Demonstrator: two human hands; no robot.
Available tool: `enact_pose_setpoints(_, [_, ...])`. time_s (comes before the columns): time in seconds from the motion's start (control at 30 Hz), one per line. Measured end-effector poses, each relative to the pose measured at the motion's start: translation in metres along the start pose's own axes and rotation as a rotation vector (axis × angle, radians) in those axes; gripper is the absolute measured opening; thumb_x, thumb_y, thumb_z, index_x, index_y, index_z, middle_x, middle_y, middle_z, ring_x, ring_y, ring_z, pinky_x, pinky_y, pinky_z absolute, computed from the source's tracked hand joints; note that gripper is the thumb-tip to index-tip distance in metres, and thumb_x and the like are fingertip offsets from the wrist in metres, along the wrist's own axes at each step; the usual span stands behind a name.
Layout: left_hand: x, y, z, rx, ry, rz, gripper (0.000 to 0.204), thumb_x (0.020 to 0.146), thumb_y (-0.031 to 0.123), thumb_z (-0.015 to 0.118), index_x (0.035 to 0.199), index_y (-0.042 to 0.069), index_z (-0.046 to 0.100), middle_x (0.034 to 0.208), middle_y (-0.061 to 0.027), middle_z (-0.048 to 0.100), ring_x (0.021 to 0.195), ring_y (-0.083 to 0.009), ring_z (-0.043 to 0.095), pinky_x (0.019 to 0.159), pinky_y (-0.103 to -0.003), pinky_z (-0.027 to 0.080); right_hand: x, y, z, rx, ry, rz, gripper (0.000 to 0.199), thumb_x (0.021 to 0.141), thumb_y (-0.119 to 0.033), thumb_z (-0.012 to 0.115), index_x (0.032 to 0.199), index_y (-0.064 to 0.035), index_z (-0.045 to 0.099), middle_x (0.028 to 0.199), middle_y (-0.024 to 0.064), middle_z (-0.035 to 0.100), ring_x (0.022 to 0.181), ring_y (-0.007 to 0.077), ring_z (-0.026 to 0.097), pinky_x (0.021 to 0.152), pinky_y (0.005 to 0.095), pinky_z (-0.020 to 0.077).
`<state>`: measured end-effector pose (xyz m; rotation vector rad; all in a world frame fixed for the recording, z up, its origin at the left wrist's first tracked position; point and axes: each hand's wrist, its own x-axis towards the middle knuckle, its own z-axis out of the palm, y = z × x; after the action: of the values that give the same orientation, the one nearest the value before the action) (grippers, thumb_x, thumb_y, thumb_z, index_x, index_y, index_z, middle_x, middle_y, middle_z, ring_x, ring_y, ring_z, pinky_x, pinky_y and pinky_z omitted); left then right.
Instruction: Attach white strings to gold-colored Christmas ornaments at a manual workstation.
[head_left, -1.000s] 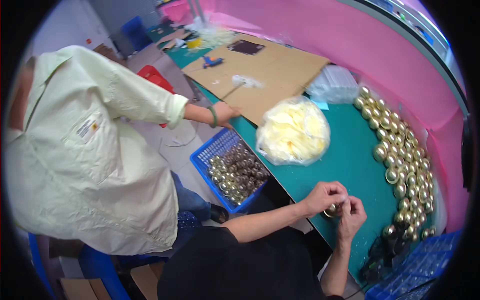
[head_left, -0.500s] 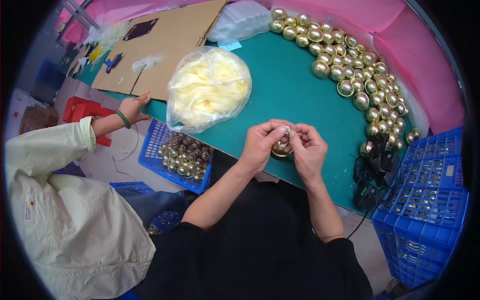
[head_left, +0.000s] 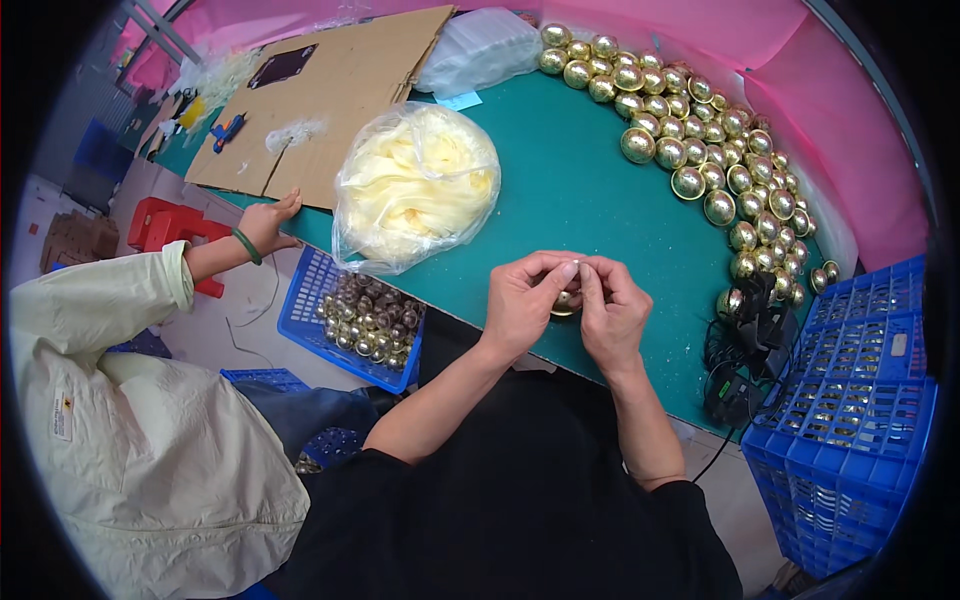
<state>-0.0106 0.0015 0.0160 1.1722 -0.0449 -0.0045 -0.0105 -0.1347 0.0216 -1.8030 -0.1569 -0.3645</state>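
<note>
The left hand (head_left: 520,302) and right hand (head_left: 614,310), fingers closed, pinch a tiny pale piece (head_left: 577,262) between them; a half-hidden gold ball (head_left: 563,303) shows below, near the front edge of the green worktop (head_left: 570,170).

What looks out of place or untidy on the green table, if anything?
The black corded boxes at the right of the green table look untidy: their cables are tangled, and one hangs over the edge. A wispy white scrap also lies on the cardboard sheet, perhaps a leftover. Nothing looks clearly damaged.
</note>
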Motion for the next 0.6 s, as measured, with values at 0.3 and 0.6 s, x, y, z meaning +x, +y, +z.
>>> enact_pose_setpoints(0.3, [0.005,0.002,-0.005,-0.033,-0.026,-0.069,0.014,0.102,0.008,0.067,0.106,-0.003,0.073,0.095,-0.0072,0.076,0.085,-0.0107,0.07,0.081,-0.027,0.058,0.01,-0.007,-0.005,-0.165,-0.009,-0.217,0.006,0.105,-0.005,0.06,0.103,0.0001,0.063,0.078,0.0035,0.068,0.066,0.0087,0.061,0.057,0.0255,0.049])
enact_pose_setpoints(0.6, [0.002,0.006,-0.009,-0.065,-0.067,-0.096,0.009,0.1,0.005,0.07,0.105,-0.002,0.073,0.087,-0.0023,0.073,0.075,-0.0044,0.064,0.065,-0.02,0.051,0.019,-0.011,-0.009,0.161,-0.112,-0.014,0.008,0.108,-0.008,0.057,0.105,-0.0017,0.061,0.084,0.0009,0.064,0.061,0.0028,0.048,0.054,0.02,0.0391])
